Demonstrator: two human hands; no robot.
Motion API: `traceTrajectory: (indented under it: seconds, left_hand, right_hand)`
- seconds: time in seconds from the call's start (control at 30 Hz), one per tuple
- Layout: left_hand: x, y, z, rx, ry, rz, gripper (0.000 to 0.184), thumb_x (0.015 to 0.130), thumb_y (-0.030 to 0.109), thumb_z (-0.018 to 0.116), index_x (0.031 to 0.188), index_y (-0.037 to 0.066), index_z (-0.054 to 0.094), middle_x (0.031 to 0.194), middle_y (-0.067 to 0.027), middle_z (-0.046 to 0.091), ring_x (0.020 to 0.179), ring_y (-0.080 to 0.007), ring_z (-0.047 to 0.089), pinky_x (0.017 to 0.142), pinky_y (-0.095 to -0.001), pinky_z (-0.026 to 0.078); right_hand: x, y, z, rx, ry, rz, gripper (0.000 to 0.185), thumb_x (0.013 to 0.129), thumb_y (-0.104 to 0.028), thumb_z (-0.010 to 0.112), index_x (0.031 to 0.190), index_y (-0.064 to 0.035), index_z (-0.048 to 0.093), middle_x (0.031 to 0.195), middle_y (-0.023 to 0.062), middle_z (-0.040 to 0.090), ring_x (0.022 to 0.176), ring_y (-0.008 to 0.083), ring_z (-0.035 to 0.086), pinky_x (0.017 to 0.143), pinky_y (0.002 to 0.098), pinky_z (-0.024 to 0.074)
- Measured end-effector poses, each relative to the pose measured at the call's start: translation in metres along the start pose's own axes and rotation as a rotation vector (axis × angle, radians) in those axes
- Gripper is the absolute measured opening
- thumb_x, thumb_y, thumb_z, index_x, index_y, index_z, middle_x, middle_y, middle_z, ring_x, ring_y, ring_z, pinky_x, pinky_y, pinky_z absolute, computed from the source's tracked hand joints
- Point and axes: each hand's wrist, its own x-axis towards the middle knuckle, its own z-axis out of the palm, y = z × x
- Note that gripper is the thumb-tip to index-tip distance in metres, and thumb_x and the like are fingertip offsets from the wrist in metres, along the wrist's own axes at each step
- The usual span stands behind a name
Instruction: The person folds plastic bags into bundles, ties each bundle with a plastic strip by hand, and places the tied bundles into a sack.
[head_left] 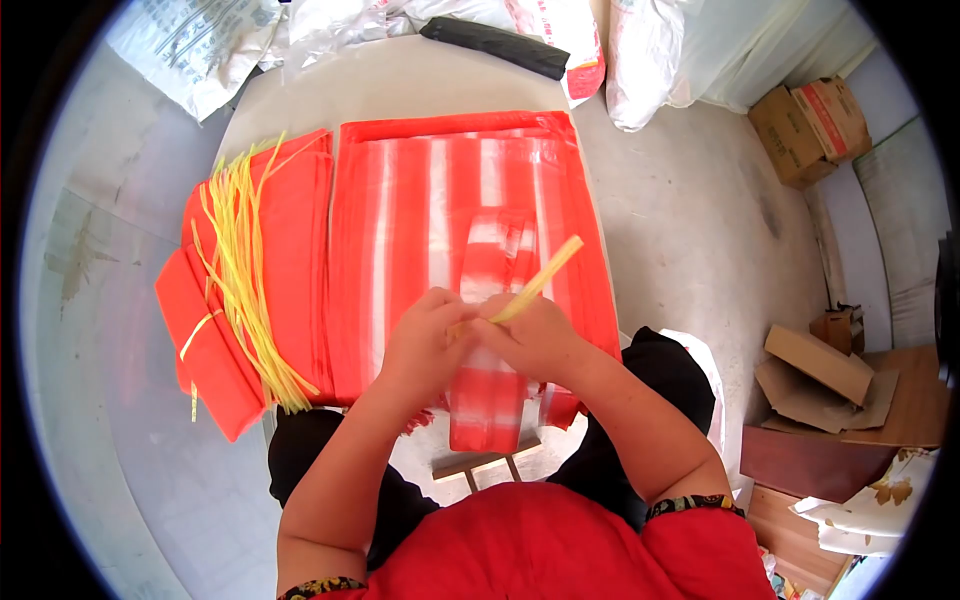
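Note:
In front of me lies a folded bundle of red-and-white striped plastic bags (487, 405), narrow and long, its lower end hanging past the table edge. My left hand (428, 340) and my right hand (532, 338) meet over its middle, fingers closed. A yellow plastic strip (548, 272) sticks out up and right from my right hand. Its other part runs between the hands, where my left fingers pinch it; the exact wrap is hidden. Under the bundle is a wide stack of striped plastic bags (400, 210).
On the left, many loose yellow strips (238, 265) lie across stacked red bags (300, 230), beside a tied red bundle (215, 340). A black roll (495, 47) sits at the table's far edge (330, 85). Cardboard boxes (810, 130) stand on the right.

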Motion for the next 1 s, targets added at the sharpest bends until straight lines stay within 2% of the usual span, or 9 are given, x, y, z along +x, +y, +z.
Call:
traceTrajectory:
  seconds: [0.1, 0.3, 0.4, 0.5, 0.57, 0.6, 0.67, 0.77, 1.0]
  left_hand:
    - [0.000, -0.002, 0.002, -0.076, -0.012, -0.115, 0.007, 0.096, 0.009, 0.073, 0.099, 0.003, 0.070, 0.094, -0.0020, 0.063, 0.084, -0.0109, 0.060, 0.074, -0.0283, 0.049]
    - [0.002, -0.013, 0.009, -0.453, 0.023, -0.336, 0.008, 0.102, 0.008, 0.071, 0.097, 0.002, 0.067, 0.090, 0.0025, 0.065, 0.082, -0.0032, 0.055, 0.072, -0.0210, 0.045]
    - [0.002, -0.014, 0.012, -0.484, 0.029, -0.339, 0.009, 0.103, 0.009, 0.069, 0.099, 0.001, 0.067, 0.093, 0.0016, 0.067, 0.084, -0.0027, 0.056, 0.072, -0.0206, 0.046]
    - [0.001, -0.011, 0.014, -0.488, 0.048, -0.345, 0.010, 0.102, 0.011, 0.071, 0.099, 0.001, 0.068, 0.091, 0.0002, 0.067, 0.084, -0.0052, 0.058, 0.072, -0.0236, 0.048]
    - [0.000, -0.020, 0.018, -0.466, 0.072, -0.315, 0.011, 0.097, 0.012, 0.074, 0.098, 0.002, 0.069, 0.087, -0.0027, 0.066, 0.081, -0.0110, 0.064, 0.070, -0.0293, 0.052]
    - [-0.001, -0.014, 0.014, -0.201, 0.079, -0.197, 0.009, 0.097, 0.010, 0.073, 0.098, 0.003, 0.069, 0.087, -0.0042, 0.066, 0.080, -0.0151, 0.065, 0.069, -0.0305, 0.052]
    - [-0.002, 0.004, 0.005, 0.327, 0.084, 0.041, 0.005, 0.097, 0.007, 0.070, 0.099, 0.004, 0.068, 0.087, -0.0074, 0.066, 0.079, -0.0233, 0.067, 0.068, -0.0329, 0.052]
    - [-0.004, 0.001, 0.000, 0.635, 0.062, 0.356, 0.005, 0.094, 0.008, 0.070, 0.097, 0.005, 0.069, 0.086, -0.0122, 0.063, 0.081, -0.0346, 0.066, 0.067, -0.0398, 0.053]
    - [-0.009, 0.005, 0.002, -0.024, 0.064, -0.121, 0.012, 0.096, 0.013, 0.072, 0.100, 0.002, 0.071, 0.088, -0.0100, 0.070, 0.081, -0.0247, 0.069, 0.072, -0.0356, 0.054]
  right_hand:
    - [0.002, -0.010, -0.013, 0.094, -0.126, 0.239, 0.024, 0.100, -0.028, 0.067, 0.097, -0.0042, 0.071, 0.077, 0.0116, 0.068, 0.071, 0.0277, 0.068, 0.066, 0.0399, 0.0523]
    - [0.002, -0.002, -0.006, 0.477, -0.013, 0.309, 0.009, 0.092, -0.006, 0.071, 0.099, -0.0029, 0.066, 0.079, 0.0034, 0.064, 0.071, 0.0106, 0.061, 0.064, 0.0303, 0.0489]
    - [0.004, -0.006, -0.005, 0.493, 0.011, 0.371, 0.010, 0.091, -0.005, 0.069, 0.100, -0.0024, 0.066, 0.078, 0.0037, 0.062, 0.070, 0.0115, 0.059, 0.065, 0.0299, 0.0493]
    - [0.004, -0.011, -0.007, 0.217, 0.033, 0.316, 0.013, 0.089, -0.003, 0.071, 0.101, -0.0030, 0.067, 0.082, 0.0057, 0.064, 0.076, 0.0164, 0.063, 0.069, 0.0321, 0.0529]
    - [0.003, -0.002, 0.002, -0.097, 0.176, -0.095, 0.016, 0.088, -0.003, 0.072, 0.104, -0.0040, 0.069, 0.088, 0.0073, 0.067, 0.083, 0.0224, 0.065, 0.073, 0.0355, 0.0548]
    - [0.002, 0.003, 0.007, -0.254, 0.245, -0.301, 0.018, 0.088, -0.002, 0.072, 0.105, -0.0045, 0.070, 0.091, 0.0081, 0.068, 0.087, 0.0254, 0.066, 0.075, 0.0373, 0.0557]
    - [0.000, 0.005, 0.012, -0.234, 0.240, -0.284, 0.019, 0.088, -0.003, 0.072, 0.107, -0.0052, 0.072, 0.098, 0.0088, 0.069, 0.092, 0.0297, 0.066, 0.079, 0.0404, 0.0561]
    - [0.001, 0.009, 0.013, -0.145, 0.247, -0.257, 0.019, 0.089, -0.002, 0.072, 0.107, -0.0047, 0.074, 0.101, 0.0096, 0.069, 0.094, 0.0322, 0.065, 0.081, 0.0422, 0.0562]
    - [-0.001, 0.003, 0.009, 0.004, 0.181, -0.087, 0.017, 0.090, -0.003, 0.070, 0.107, -0.0037, 0.073, 0.101, 0.0128, 0.069, 0.097, 0.0351, 0.065, 0.082, 0.0431, 0.0562]
